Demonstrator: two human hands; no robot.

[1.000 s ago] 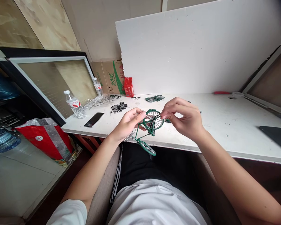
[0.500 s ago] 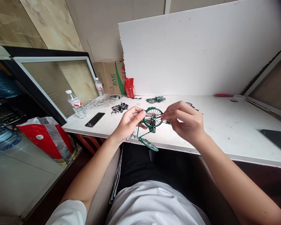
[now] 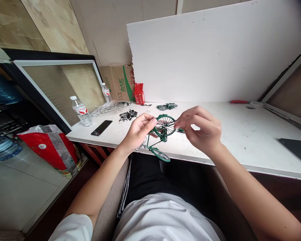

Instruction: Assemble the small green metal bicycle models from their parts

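Head view: one green model bicycle (image 3: 158, 140) is held in the air over the near edge of the white table (image 3: 240, 134), between the two hands. Its long axis runs slantwise, from the upper wheel (image 3: 165, 125) between the fingertips down and toward the person to the lower wheel (image 3: 160, 155), which hangs just past the table edge. The left hand (image 3: 137, 131) lies to the left of the upper wheel, fingers curled in, thumb and forefinger closed on the wheel's rim or the frame just beside it; which of the two cannot be told. The right hand (image 3: 202, 129) lies to the right of the same wheel, thumb and forefinger pinched together at the wheel's right edge, near the axle; whether they grip a small part or the wheel itself is too small to tell. Both hands are about equally near the wheel, one on each side.

Counted on the table: two water bottles, one nearer (image 3: 81, 112) and one farther back (image 3: 106, 94); one dark phone (image 3: 101, 128); one red carton (image 3: 139, 93); one cardboard box (image 3: 120, 83); one other green model bicycle (image 3: 166, 106) lying flat far back; one heap of black parts (image 3: 127, 115); a spread of wire frames (image 3: 107, 107), number unclear
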